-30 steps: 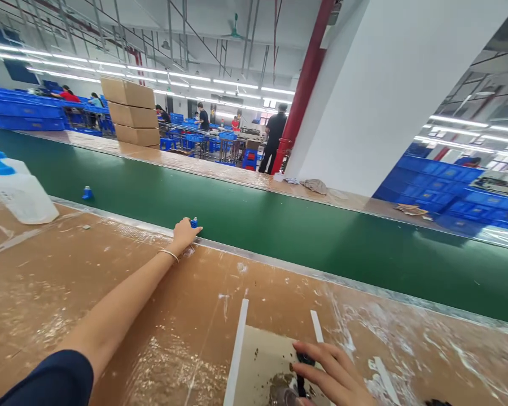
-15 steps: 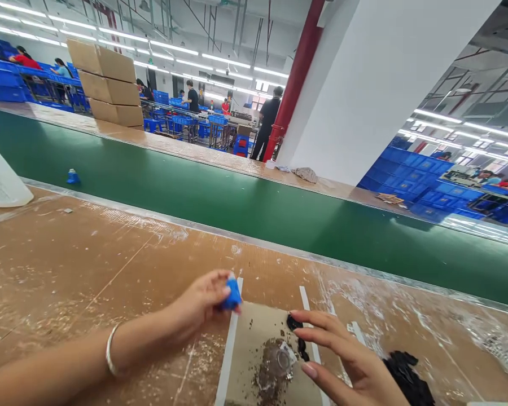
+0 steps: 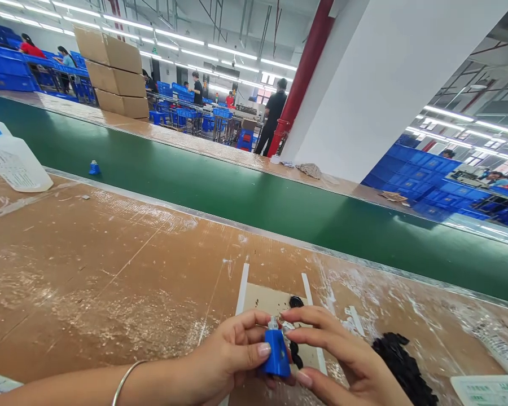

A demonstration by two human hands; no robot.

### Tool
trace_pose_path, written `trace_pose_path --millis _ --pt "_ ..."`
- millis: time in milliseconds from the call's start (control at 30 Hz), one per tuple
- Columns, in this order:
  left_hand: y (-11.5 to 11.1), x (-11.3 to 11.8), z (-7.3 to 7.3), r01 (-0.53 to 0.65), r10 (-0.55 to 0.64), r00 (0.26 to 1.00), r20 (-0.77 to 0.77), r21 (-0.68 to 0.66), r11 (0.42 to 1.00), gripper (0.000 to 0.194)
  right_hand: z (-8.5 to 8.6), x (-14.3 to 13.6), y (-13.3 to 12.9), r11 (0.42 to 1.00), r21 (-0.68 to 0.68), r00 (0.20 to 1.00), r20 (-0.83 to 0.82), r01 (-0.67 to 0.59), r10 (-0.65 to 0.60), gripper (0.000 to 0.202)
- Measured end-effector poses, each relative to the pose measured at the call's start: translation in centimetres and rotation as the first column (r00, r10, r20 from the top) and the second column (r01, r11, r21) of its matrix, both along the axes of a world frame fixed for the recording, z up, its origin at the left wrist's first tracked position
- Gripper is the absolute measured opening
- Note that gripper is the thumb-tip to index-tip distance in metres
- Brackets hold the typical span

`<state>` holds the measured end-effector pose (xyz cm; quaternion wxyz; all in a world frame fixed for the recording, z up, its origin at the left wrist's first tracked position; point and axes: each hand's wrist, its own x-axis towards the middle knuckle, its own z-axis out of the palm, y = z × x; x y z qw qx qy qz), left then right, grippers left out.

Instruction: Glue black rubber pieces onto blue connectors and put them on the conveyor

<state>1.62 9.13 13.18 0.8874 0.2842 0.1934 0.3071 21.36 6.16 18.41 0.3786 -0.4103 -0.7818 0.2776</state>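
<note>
The left hand [image 3: 235,355] grips a blue part [image 3: 276,355] between thumb and fingers, its pale metal tip [image 3: 273,323] pointing up. The right hand [image 3: 342,349] is just beside it, thumb and fingers spread apart around the part's right side; it is hard to tell whether any fingertip touches it. The blue part is held above a beige board [image 3: 262,295] on the table [image 3: 131,270], between two white strips [image 3: 242,288]. Behind the right fingers, black pieces [image 3: 296,301] lie on the board, and a black heap [image 3: 402,363] sits on the table to the right. A bracelet [image 3: 125,383] circles the left wrist. Past the table's far edge runs a green belt [image 3: 203,186], where a second blue part [image 3: 94,167] stands upright near a white bottle [image 3: 19,166]. Stacked boxes [image 3: 118,79] stand beyond the belt.
</note>
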Motion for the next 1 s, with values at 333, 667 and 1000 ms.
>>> trace_pose_path --millis 333,667,1000 --pt "-0.3 0.0 0.0 0.011 -0.011 1.000 0.014 0.026 1.000 0.029 -0.5 -0.5 0.3 0.997 0.061 0.993 0.115 -0.038 0.031 0.020" --pt "-0.6 0.2 -0.1 -0.016 0.017 0.999 0.036 -0.016 1.000 0.028 -1.0 0.0 0.2 0.997 0.065 0.989 0.146 -0.029 0.020 0.025" --pt "-1.4 0.2 0.1 -0.054 0.051 0.998 -0.031 -0.115 0.992 0.025 -2.1 0.7 -1.4 0.995 -0.078 0.998 0.007 0.066 -0.066 0.028"
